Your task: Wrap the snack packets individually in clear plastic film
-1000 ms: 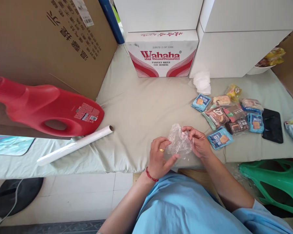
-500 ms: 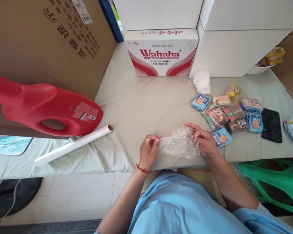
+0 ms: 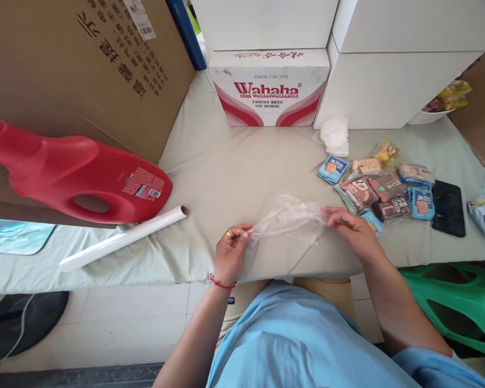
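A crumpled clear plastic bag (image 3: 288, 220) is stretched between my two hands, just above the cloth-covered table (image 3: 242, 167). My left hand (image 3: 231, 249), with a ring and a red bracelet, pinches its left end. At the other end, the fingers of my right hand (image 3: 353, 229) are closed on the film. Close beyond my right hand lies a pile of wrapped snacks, among them a brown cocoa packet (image 3: 393, 209) and several blue packets (image 3: 421, 203). One blue packet (image 3: 372, 222) is partly hidden behind my right hand.
On the left, a red jug (image 3: 84, 180) lies beside a white roll (image 3: 123, 238) and a large cardboard box (image 3: 117, 97). A Wahaha carton (image 3: 271, 91) stands at the back near crumpled white tissue (image 3: 334, 137). A black tray (image 3: 448, 209) and green stool (image 3: 456, 302) are at right.
My hands have moved apart, the left one leftward and the right one rightward. The plastic bag between them is now drawn out longer and flatter.
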### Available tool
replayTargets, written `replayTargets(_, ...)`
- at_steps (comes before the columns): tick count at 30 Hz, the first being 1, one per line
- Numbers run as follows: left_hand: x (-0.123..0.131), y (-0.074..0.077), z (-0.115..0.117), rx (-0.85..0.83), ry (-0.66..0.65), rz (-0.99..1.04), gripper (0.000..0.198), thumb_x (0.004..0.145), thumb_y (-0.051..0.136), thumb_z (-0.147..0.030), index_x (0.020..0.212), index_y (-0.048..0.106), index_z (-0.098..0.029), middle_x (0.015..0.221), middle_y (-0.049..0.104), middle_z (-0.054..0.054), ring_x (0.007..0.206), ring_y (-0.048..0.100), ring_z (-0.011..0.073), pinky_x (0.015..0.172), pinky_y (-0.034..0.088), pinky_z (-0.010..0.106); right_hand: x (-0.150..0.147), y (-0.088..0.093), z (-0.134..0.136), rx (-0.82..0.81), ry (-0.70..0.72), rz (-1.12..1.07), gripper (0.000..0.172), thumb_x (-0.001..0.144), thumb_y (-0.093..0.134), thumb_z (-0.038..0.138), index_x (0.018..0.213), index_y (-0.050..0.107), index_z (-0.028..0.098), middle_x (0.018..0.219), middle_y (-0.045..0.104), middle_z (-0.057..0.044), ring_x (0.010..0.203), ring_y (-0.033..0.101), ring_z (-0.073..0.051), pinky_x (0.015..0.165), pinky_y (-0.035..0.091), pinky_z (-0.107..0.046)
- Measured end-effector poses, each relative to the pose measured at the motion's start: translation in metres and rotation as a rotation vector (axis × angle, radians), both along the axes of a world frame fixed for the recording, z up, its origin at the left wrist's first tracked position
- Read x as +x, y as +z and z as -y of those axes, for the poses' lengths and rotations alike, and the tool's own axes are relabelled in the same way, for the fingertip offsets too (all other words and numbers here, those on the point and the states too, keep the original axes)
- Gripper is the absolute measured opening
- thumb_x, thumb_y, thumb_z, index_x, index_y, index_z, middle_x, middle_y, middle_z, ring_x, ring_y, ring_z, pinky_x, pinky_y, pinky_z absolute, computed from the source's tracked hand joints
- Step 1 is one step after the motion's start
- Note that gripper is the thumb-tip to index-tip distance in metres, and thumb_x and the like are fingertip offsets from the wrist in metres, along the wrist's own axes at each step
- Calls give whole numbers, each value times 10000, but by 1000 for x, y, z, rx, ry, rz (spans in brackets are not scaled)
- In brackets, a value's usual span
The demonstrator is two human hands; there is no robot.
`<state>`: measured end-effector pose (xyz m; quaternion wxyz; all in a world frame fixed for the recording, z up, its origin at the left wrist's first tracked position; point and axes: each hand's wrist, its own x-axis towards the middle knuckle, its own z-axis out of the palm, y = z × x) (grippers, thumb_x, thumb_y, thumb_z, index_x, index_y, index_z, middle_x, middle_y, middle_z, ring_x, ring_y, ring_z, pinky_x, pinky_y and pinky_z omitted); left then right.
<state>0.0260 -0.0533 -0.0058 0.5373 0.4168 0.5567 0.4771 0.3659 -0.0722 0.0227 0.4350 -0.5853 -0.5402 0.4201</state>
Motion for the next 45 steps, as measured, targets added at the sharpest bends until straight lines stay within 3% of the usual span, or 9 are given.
replayTargets(6,4,4,8,140,-121,-88,265,847,789,-412,803,634,-201,1206,658,101,1081,720,234,993,571,417,-31,25,-8,318,-120,307,175,992,643,371,1122,715,280,1279,674,-100,1245,607,-299,1114,442,-513)
replayTargets(10,8,13,15,278,-310,-338,197,882,753,-396,828,679,-222,1228,665,110,1131,685,259,993,548,437,-60,6,-17,315,48,418,458,889,779,456,1295,684,268,1307,683,-132,1263,567,-349,1118,449,-559)
replayTargets(13,8,21,17,283,-430,-365,309,961,655,-469,785,698,-219,1174,703,114,1128,672,257,973,534,408,-71,-15,-20,312,-19,376,224,962,680,389,1143,737,271,1114,743,-108,1130,621,-317,1024,518,-533)
replayTargets(19,37,21,-5,51,-76,-286,365,875,742,-545,1010,675,-213,1199,676,111,1070,672,231,832,547,343,-79,-17,-14,342,-65,264,142,1004,609,303,1039,748,300,1018,759,-58,1038,661,-267,965,539,-477)
replayTargets(23,65,19,-21,-38,-111,-177,551,735,870,-459,1159,642,-191,1207,688,123,1012,687,224,870,541,360,-79,-3,-7,358,15,244,123,1001,626,298,1030,745,308,1011,751,-56,1062,659,-268,997,524,-479)
replayTargets(28,61,22,-23,-86,-216,62,296,751,843,-425,819,670,-195,829,678,13,803,629,158,802,508,303,-59,8,3,233,-94,58,178,978,687,381,1136,712,301,1032,706,-54,1000,661,-234,955,543,-415)
replayTargets(34,49,30,-13,-145,-219,386,386,640,937,-350,746,596,-203,934,664,2,883,682,163,929,531,350,-34,-5,-5,117,-178,-299,501,1017,521,606,1445,526,346,1211,674,-100,1153,672,-251,1009,565,-438)
replayTargets(40,49,34,-9,-128,-262,432,458,618,962,-324,672,528,-188,965,654,18,886,654,153,919,541,353,-38,-29,-11,-117,-145,-221,854,769,866,461,1508,462,321,1327,645,-91,1093,668,-207,952,578,-376)
replayTargets(45,41,36,-11,-92,-265,407,457,629,957,-324,671,522,-192,953,656,25,856,630,148,831,524,317,-38,-20,-6,-233,22,-252,424,807,821,451,1139,703,215,869,669,-2,762,618,-146,717,527,-280)
